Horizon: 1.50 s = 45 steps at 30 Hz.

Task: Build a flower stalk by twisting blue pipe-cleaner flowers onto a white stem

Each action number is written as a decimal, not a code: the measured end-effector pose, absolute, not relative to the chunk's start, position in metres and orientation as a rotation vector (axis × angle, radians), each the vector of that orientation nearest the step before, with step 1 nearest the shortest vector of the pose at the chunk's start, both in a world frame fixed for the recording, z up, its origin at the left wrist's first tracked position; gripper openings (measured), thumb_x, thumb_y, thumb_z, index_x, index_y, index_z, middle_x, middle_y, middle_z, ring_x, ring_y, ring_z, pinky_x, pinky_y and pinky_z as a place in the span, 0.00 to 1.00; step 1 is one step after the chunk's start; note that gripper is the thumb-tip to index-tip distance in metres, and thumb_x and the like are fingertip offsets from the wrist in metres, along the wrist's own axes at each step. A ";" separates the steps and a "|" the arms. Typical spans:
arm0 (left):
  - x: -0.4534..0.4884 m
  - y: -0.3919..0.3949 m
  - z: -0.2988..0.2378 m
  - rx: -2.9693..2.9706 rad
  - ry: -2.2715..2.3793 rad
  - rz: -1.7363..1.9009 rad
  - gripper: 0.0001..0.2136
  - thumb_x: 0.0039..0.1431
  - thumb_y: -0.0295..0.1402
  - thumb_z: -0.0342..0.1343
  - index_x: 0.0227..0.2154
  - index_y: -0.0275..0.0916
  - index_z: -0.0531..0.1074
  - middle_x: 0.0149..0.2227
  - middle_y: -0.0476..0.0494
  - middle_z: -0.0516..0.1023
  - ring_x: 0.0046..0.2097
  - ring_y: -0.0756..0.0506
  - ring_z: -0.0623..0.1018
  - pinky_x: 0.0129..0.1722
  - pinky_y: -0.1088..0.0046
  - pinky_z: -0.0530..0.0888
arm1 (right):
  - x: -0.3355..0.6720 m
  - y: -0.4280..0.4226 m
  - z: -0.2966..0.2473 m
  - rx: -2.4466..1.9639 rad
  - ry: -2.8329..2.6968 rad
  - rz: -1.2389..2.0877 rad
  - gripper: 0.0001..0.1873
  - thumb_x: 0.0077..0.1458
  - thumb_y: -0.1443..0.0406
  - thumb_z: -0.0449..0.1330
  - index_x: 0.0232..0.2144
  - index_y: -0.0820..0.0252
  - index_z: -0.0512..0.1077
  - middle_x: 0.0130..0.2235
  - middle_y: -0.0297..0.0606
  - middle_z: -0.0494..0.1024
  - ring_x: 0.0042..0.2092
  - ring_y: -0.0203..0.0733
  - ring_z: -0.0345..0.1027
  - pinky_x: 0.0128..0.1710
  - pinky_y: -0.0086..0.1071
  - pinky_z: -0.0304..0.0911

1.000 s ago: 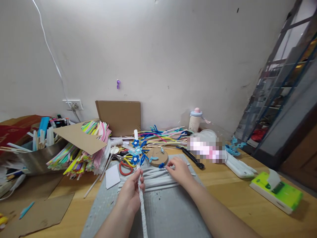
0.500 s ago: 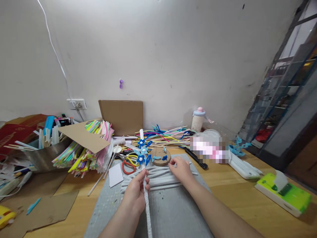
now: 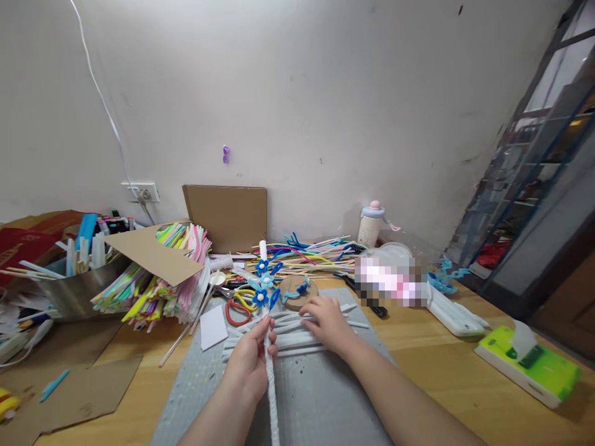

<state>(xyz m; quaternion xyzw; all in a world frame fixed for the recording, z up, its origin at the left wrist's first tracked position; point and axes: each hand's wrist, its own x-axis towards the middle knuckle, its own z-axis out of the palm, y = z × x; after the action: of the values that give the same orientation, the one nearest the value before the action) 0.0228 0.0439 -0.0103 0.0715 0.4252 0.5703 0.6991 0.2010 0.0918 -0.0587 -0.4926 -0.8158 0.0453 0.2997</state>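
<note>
My left hand (image 3: 253, 353) is closed around a white braided pipe-cleaner stem (image 3: 272, 396). Above the fist, the stem carries blue pipe-cleaner flowers (image 3: 261, 297) with white centres, dark blue leaf loops and a white tip. My right hand (image 3: 330, 323) hovers over white pipe cleaners (image 3: 288, 341), thumb and forefinger apart; nothing shows between them. Just beyond its fingertips lies a round wooden disc (image 3: 294, 304) bearing small light and dark blue pipe-cleaner pieces (image 3: 302, 285). The hand hides part of the white bundle.
Red- and yellow-handled scissors (image 3: 238, 314) and a white card (image 3: 214, 328) lie on the grey cutting mat (image 3: 325, 396). Coloured pipe cleaners (image 3: 297, 257) lie along the wall. A black tool (image 3: 375, 308), a bottle (image 3: 370, 226) and a green tissue pack (image 3: 527, 365) are to the right.
My right hand has moved left and slightly down, nearer the stem, and its fingers have spread a little. My left hand keeps its hold on the stem. The view has shifted slightly.
</note>
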 end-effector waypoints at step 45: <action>0.023 0.041 -0.011 0.185 0.951 1.300 0.04 0.48 0.23 0.56 0.29 0.32 0.68 0.25 0.48 0.71 0.18 0.56 0.68 0.11 0.83 0.62 | 0.210 0.048 0.003 -1.017 -1.861 0.115 0.10 0.58 0.66 0.48 0.38 0.57 0.68 0.35 0.39 0.70 0.39 0.40 0.63 0.38 0.33 0.58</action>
<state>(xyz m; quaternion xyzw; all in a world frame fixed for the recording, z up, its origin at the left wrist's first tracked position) 0.0230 0.0409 -0.0111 0.0828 0.4251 0.5813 0.6889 0.2098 0.0485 0.0031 -0.4183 -0.7652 0.0471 0.4872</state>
